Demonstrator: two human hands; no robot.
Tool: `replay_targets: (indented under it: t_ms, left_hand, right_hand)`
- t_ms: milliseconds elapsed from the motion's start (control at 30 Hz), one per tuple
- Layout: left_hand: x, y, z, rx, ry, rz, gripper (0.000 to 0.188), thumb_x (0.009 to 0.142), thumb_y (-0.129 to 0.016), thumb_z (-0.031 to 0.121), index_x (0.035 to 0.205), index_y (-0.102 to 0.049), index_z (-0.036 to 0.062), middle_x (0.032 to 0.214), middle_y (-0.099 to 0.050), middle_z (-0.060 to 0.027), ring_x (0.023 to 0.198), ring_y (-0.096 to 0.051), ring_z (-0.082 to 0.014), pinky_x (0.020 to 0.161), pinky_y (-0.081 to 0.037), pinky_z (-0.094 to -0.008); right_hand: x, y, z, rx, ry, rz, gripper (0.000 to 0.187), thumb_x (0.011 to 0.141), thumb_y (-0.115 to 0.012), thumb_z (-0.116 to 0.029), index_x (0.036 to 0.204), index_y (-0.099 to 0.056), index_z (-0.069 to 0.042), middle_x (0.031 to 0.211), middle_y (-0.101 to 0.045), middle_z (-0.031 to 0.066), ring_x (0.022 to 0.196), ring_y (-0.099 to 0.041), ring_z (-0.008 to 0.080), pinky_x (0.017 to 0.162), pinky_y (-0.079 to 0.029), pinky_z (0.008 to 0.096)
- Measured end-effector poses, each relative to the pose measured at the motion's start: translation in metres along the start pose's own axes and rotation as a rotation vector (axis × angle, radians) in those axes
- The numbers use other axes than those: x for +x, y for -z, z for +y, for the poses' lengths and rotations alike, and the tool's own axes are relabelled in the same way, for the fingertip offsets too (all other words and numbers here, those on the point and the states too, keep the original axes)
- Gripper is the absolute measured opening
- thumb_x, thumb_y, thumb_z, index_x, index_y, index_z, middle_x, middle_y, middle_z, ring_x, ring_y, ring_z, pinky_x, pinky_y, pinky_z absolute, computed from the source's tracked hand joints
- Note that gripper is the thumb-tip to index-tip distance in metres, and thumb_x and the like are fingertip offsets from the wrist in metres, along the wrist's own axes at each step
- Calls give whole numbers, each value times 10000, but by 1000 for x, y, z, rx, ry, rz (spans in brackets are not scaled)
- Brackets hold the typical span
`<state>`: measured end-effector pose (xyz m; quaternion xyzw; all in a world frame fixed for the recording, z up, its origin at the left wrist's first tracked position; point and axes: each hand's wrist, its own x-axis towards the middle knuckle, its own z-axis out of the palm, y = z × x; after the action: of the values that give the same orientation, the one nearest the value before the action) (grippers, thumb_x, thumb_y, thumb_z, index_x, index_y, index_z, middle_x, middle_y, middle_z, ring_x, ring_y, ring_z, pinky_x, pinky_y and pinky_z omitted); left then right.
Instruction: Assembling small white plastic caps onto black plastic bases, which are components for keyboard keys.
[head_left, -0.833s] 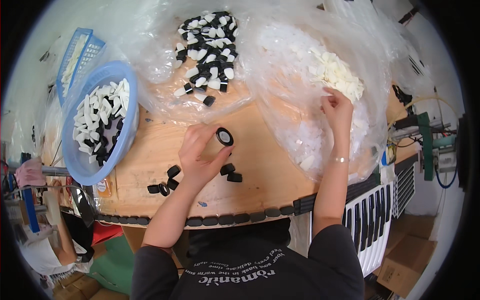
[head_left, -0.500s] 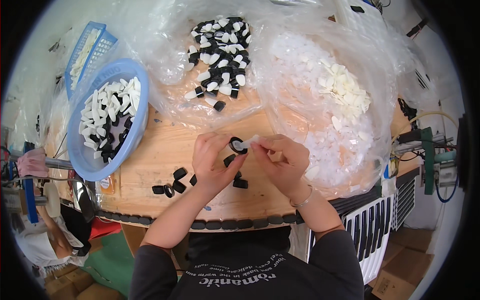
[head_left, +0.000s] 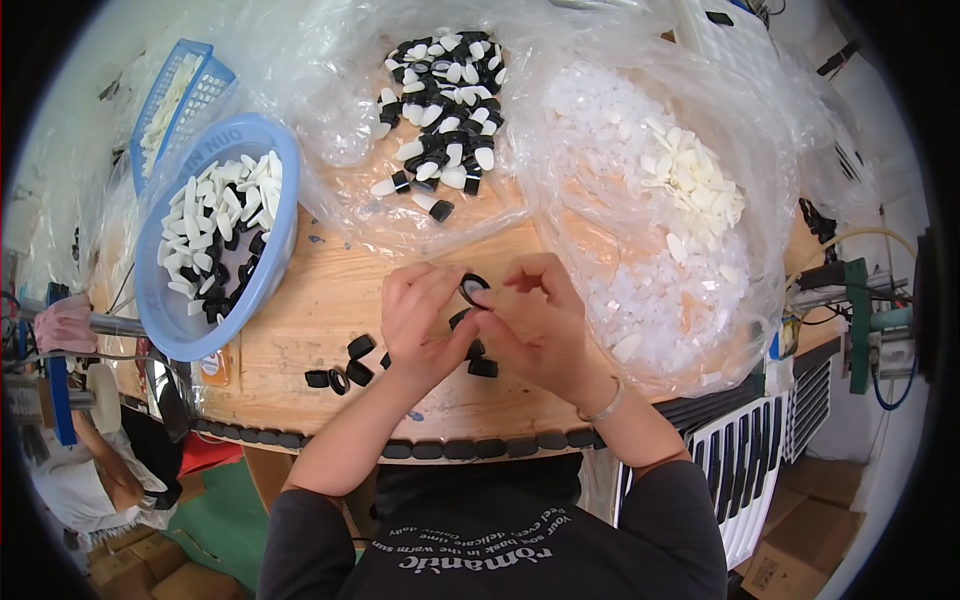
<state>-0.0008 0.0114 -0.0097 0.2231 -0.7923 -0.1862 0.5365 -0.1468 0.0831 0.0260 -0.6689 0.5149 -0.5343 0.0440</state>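
Both hands meet over the middle of the wooden bench (head_left: 330, 300), close to the near edge. The left hand (head_left: 425, 320) pinches a small black oval ring (head_left: 474, 289) between thumb and fingertips, holding it just above the bench surface. The right hand (head_left: 535, 320) is closed against the left, its fingertips touching the same ring; whether it holds a white insert cannot be told.

Materials and shapes:
- The bench top is pale, smooth-grained wood with a curved front edge carrying a row of black rings (head_left: 440, 448).
- Loose black rings (head_left: 345, 365) lie on the wood just left of the left hand; more lie beneath the hands.
- A round blue plastic basin (head_left: 165, 320) at the left holds white oval inserts mixed with black parts.
- A crinkled clear plastic bag (head_left: 440, 130) behind the hands holds assembled black-and-white pieces.
- A second clear bag (head_left: 660, 230) at the right holds flat white oval inserts.

Change from the frame 0.5 s earlier: the hands remain joined on the ring at the same spot; 0.8 s earlier the right hand was reaching into the right bag.
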Motion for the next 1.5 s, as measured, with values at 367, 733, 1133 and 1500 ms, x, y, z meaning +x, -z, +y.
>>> replay_targets:
  t_ms: [367,733,1133,1500]
  left_hand:
    - [4,-3,2,-63,-93,-100,476,590,-759,-37,1052,-643,-32,941,-673,-128,845,-588,-285,732,-476,-335]
    - [4,-7,2,-98,-114,-124,471,595,-743,-68,1053,-634,-43,920,-672,-144,862,-591,-292,733,-499,-344]
    - [8,4,-9,-122,113,-31,437,629,-733,-48,1056,-648,-13,983,-674,-100,915,-581,-249,807,-472,-326]
    - [6,6,-13,-262,246,-95,433,656,-706,-100,1074,-630,-17,1052,-652,-100,981,-556,-202,853,-459,-305]
  right_hand:
    - [0,5,4,808,-908,-197,197,868,-628,-24,1060,-627,16,941,-658,33,885,-608,96,820,-494,247]
    - [-3,4,6,965,-938,-187,131,871,-638,-66,987,-643,-6,894,-648,10,834,-592,63,779,-481,231]
    - [54,73,156,-322,-525,160,137,802,-648,-129,863,-699,-17,800,-677,147,742,-665,219,676,-515,307]
    - [47,83,188,-789,-424,-162,133,740,-663,-94,831,-680,2,769,-649,195,704,-630,344,652,-505,413]
